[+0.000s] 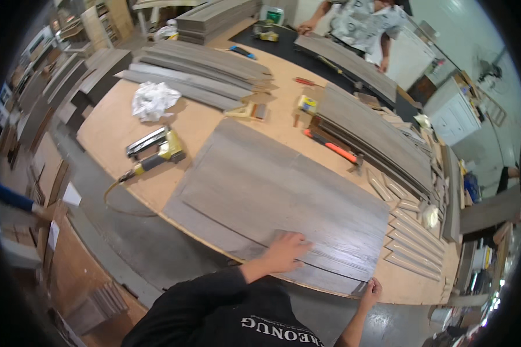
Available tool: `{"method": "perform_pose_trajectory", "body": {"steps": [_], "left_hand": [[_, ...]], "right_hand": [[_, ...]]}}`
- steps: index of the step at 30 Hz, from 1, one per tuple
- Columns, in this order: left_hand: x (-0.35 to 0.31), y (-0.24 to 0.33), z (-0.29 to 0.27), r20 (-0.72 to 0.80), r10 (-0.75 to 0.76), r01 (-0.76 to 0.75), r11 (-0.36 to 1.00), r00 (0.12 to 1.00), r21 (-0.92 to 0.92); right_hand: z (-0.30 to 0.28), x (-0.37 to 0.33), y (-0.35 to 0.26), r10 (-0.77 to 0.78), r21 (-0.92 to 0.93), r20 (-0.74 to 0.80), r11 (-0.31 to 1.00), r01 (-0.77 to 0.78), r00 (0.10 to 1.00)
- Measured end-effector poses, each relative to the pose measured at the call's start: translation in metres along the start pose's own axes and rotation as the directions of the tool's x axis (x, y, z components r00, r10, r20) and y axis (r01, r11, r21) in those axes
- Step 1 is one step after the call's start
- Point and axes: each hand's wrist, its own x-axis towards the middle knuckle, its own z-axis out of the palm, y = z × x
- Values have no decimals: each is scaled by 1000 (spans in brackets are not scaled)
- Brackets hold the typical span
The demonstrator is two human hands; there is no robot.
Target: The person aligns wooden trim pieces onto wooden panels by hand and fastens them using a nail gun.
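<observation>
A large grey wood-grain panel (283,185) lies on the workbench in front of me. Along its near side runs a narrower grey strip (330,280), with a dark line between the two. My left hand (285,253) rests on the panel near that line, its fingers stretched out. At the near right corner, my right hand (372,290) has its fingers closed on the end of the strip. A yellow and black nail gun (159,151) with a hose lies left of the panel. Beyond the panel is a hammer (336,147) with an orange handle.
Grey boards (197,69) are stacked at the far left, beside crumpled white paper (155,100). More boards (376,136) and several thin trim pieces (414,243) lie on the right. Across the bench another person (364,26) handles a long grey board (353,63).
</observation>
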Motion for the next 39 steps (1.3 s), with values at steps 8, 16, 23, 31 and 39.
{"method": "perform_pose_trajectory", "body": {"steps": [8, 16, 23, 31, 39], "left_hand": [[-150, -177, -140, -696, -463, 692, 719, 548, 67], [-145, -194, -137, -514, -596, 704, 710, 618, 23], [46, -105, -93, -391, -30, 112, 976, 920, 188], [330, 1, 90, 262, 276, -346, 898, 925, 274], [397, 18, 127, 479, 79, -392, 698, 874, 599]], "right_hand": [[13, 0, -41, 109, -141, -43, 983, -115, 993], [7, -4, -31, 190, -30, -110, 980, -194, 976], [16, -1, -41, 181, 46, -176, 983, -176, 967], [2, -2, -49, 153, 31, -116, 988, -150, 981], [-20, 20, -34, 447, 680, 231, 561, -473, 864]]}}
